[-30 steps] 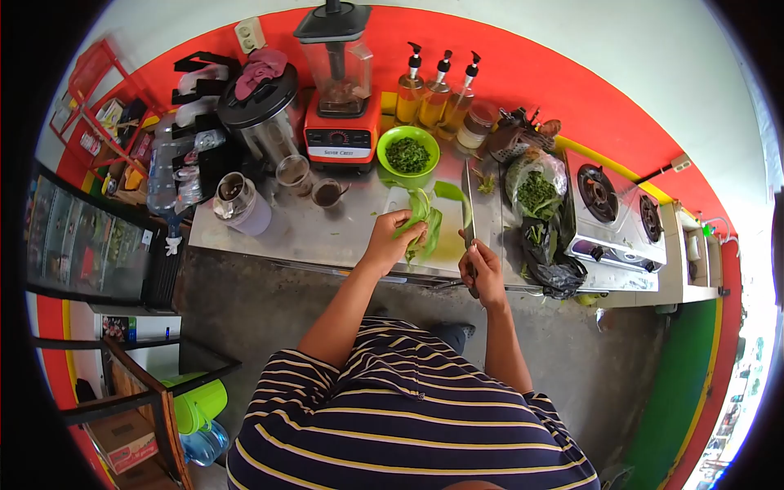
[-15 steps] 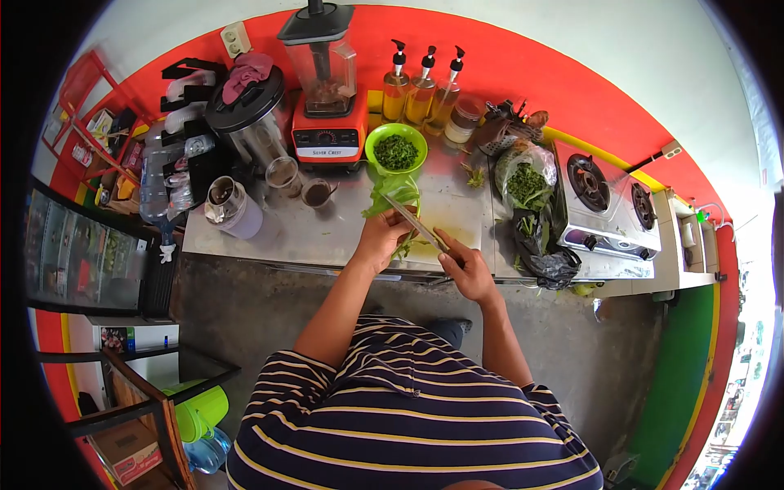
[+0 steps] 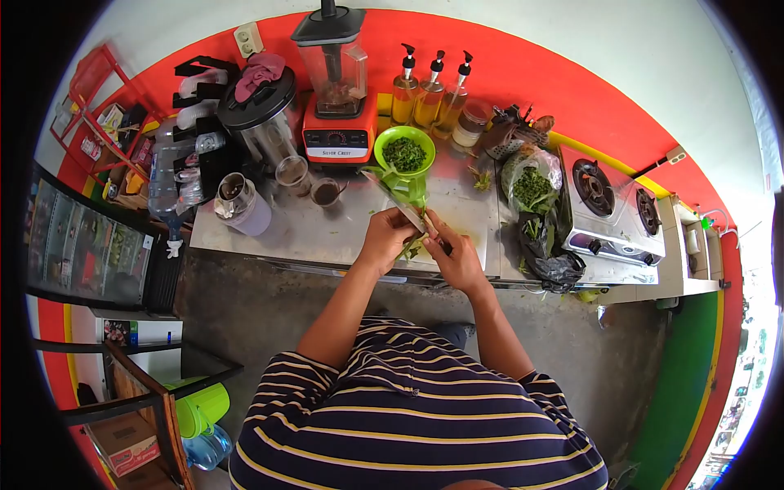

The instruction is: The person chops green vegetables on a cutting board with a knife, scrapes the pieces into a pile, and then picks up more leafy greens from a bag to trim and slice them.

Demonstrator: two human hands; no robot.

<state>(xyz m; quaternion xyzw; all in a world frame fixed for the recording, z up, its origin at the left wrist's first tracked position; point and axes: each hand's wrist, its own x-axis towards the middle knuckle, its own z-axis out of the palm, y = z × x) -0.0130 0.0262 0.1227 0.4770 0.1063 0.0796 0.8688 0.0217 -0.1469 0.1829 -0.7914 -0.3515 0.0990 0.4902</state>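
Note:
Both of my hands meet over the front edge of the steel counter (image 3: 327, 237). My left hand (image 3: 385, 241) is closed around green leaves (image 3: 414, 248), whose ends stick out below the fingers. A knife (image 3: 402, 202) slants up and left from between the hands, its blade across the leaves. My right hand (image 3: 457, 256) is closed at the knife's lower end, fingers touching those of the left; its grip on the handle is partly hidden. Just beyond the hands stands a green bowl (image 3: 380, 151) of chopped greens (image 3: 403, 154), above another green container (image 3: 415, 189).
A red blender (image 3: 339, 135), cups (image 3: 327, 193) and a steel canister (image 3: 269, 131) stand at the left. Pump bottles (image 3: 429, 102) line the wall. Bagged greens (image 3: 531, 186), a black bag (image 3: 549, 253) and a gas stove (image 3: 608, 216) are on the right.
My right hand has moved left against my left hand, and the knife has turned steeper across the leaves. The whole view has shifted slightly.

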